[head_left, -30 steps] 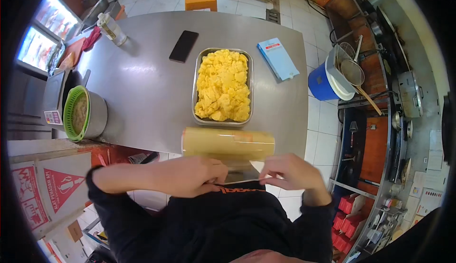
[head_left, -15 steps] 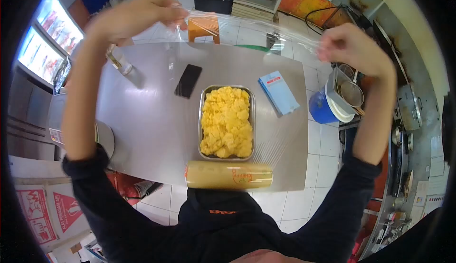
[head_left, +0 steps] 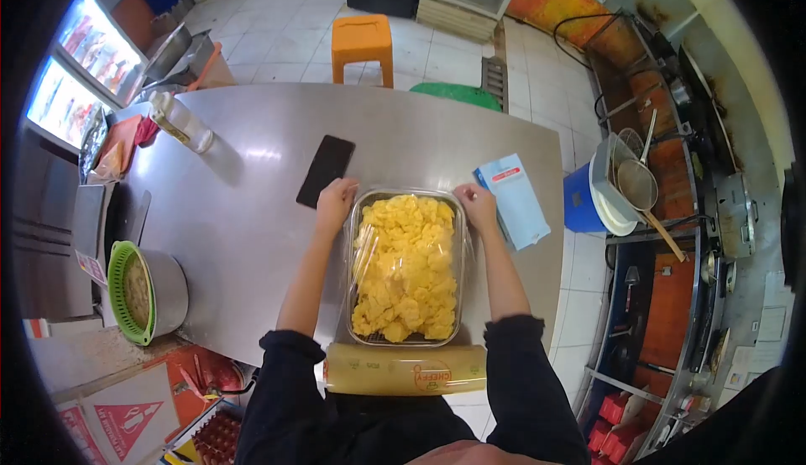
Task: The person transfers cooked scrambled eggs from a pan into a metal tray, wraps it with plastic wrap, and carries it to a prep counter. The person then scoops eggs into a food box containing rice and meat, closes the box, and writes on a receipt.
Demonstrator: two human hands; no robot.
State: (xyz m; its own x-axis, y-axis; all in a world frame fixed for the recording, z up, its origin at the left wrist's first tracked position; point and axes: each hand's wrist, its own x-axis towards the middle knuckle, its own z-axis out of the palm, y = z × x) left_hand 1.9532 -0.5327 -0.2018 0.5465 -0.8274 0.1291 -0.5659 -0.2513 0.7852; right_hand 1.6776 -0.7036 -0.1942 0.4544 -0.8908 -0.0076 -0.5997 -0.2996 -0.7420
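A metal tray (head_left: pixel 461 297) heaped with yellow, crumbly food (head_left: pixel 407 276) stands on the steel table before me. Clear cling film (head_left: pixel 364 255) lies over it, with glare streaks on its surface. At the tray's far left corner, my left hand (head_left: pixel 337 202) has its fingers closed on the film's edge. My right hand (head_left: pixel 478 206) pinches the film at the far right corner, close to a light blue box (head_left: pixel 519 205). The cling film roll (head_left: pixel 378 370), yellowish with red print, lies at the tray's near side. Beyond my left hand is a black phone (head_left: pixel 326 171).
A clear bottle (head_left: pixel 185 125) stands at the table's far left. A pot with a green basket (head_left: pixel 134 293) is at the left edge. Past the right edge are a blue bucket (head_left: pixel 581 201) and strainers (head_left: pixel 635 184). An orange stool (head_left: pixel 363 41) stands beyond the table.
Both hands have come down and closer together from raised, wide positions, bringing the stretched film over the tray. The tray and roll appear lower in view.
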